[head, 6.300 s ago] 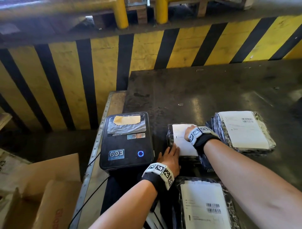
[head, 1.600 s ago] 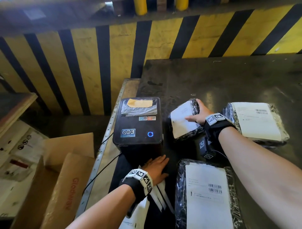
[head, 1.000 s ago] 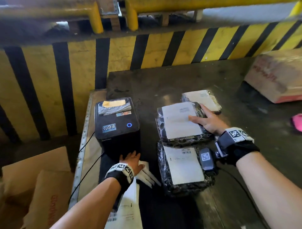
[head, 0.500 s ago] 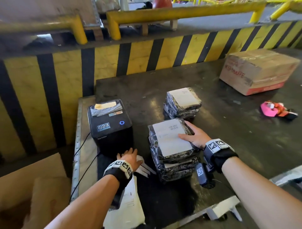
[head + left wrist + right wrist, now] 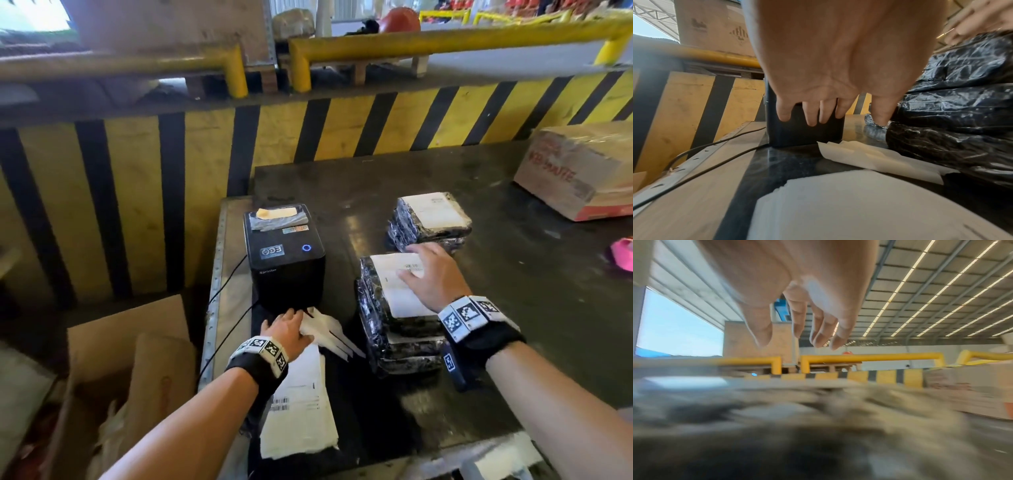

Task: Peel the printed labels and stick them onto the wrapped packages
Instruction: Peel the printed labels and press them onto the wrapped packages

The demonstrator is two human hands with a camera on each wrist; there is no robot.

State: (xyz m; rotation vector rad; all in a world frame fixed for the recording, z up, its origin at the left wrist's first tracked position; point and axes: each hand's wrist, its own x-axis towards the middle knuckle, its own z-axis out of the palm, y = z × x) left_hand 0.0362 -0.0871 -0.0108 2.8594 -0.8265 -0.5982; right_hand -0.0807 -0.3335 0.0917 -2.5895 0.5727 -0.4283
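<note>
- Landmark: black label printer [image 5: 284, 255], standing at the left edge of the dark table [image 5: 534, 291]
- Head view: right of the printer, a near stack of wrapped packages [image 5: 394, 329] in black film, top one bearing a white label [image 5: 394, 284]; a second labelled stack [image 5: 430, 219] lies farther back right of the printer
- Head view: printed labels [image 5: 301, 404] trail from the printer's front toward the table's near edge, with peeled backing strips [image 5: 329, 330] just beside them
- Head view only: taped cardboard box [image 5: 582, 171] and a pink item [image 5: 621, 253], both far right of the printer
- Left wrist view adds: the left hand [image 5: 828, 65] hovers above the paper, fingers [image 5: 812, 113] spread and loosely extended toward the printer's lower front, holding nothing; contact with the printer cannot be confirmed
- Head view: left hand [image 5: 286, 329] palm down at the printer's base, over the strips
- Right wrist view adds: the right hand [image 5: 797, 296] has fingers relaxed, slightly bent, apart, gripping nothing; the package surface beneath is blurred
- Head view: right hand [image 5: 430, 274] lies palm down over the near stack's label, forearm reaching in from the right
</note>
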